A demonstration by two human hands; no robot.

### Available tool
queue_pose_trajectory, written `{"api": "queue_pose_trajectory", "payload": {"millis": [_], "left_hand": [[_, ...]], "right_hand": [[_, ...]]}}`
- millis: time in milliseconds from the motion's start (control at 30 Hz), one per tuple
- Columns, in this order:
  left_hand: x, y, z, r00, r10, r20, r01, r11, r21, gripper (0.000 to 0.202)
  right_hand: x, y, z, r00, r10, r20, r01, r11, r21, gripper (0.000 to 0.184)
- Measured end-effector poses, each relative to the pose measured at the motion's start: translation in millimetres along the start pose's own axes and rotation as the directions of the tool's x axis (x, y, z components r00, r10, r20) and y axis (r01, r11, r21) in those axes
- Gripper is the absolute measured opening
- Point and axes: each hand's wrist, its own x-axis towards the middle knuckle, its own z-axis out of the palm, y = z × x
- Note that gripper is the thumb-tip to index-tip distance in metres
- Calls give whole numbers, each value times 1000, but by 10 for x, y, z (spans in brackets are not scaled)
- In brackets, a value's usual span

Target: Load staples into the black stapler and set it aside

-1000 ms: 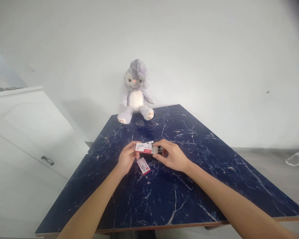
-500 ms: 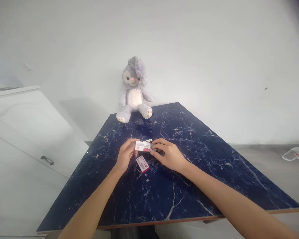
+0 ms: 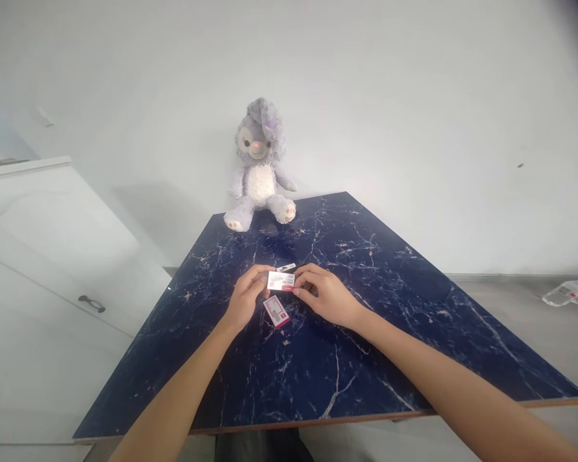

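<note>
Between my two hands, above the table, is a small white-and-red box (image 3: pixel 281 281) that looks like a staple box, its printed face towards me. The fingers of my left hand (image 3: pixel 245 296) are closed on its left end. At the right end, my right hand (image 3: pixel 328 296) pinches the box with thumb and fingertips. A second small white-and-red box (image 3: pixel 276 312) with a similar print lies on the table just below. Behind the held box, partly hidden, is a dark object with a white top (image 3: pixel 286 267); its kind I cannot make out.
The dark blue marble-patterned table (image 3: pixel 337 378) stands against a white wall. A lilac plush rabbit (image 3: pixel 260 173) sits at its far edge. To the left is a white cabinet (image 3: pixel 52 276) with a dark handle. A clear plastic bottle (image 3: pixel 569 292) lies on the floor at right.
The grey piece that showed between my right fingers and the box's right end is out of sight. My right fingertips now meet the box's end. The view has shifted slightly.
</note>
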Motion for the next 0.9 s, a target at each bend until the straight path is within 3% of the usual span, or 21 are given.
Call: {"api": "queue_pose_trajectory", "payload": {"millis": [200, 367, 533, 633, 700, 900], "left_hand": [[13, -37, -13, 1000, -8, 8, 8, 999, -37, 27], [38, -130, -41, 1000, -24, -13, 23, 997, -73, 24], [84, -227, -99, 991, -25, -128, 3, 986, -167, 23], [107, -223, -118, 986, -18, -163, -17, 978, -209, 23], [109, -202, -111, 987, -13, -159, -24, 974, -226, 23], [57, -109, -45, 996, -33, -84, 18, 985, -171, 23]], "right_hand": [[-15, 3, -11, 995, -83, 52, 85, 995, -56, 8], [7, -22, -75, 993, -91, 80, 86, 995, 58, 8], [30, 24, -115, 993, 100, -67, -86, 977, 195, 12], [50, 83, -143, 956, 270, -118, -218, 917, 334, 12], [69, 119, -165, 937, 318, -144, -236, 880, 412, 9], [103, 186, -116, 915, 399, -55, -297, 761, 577, 10]]}}
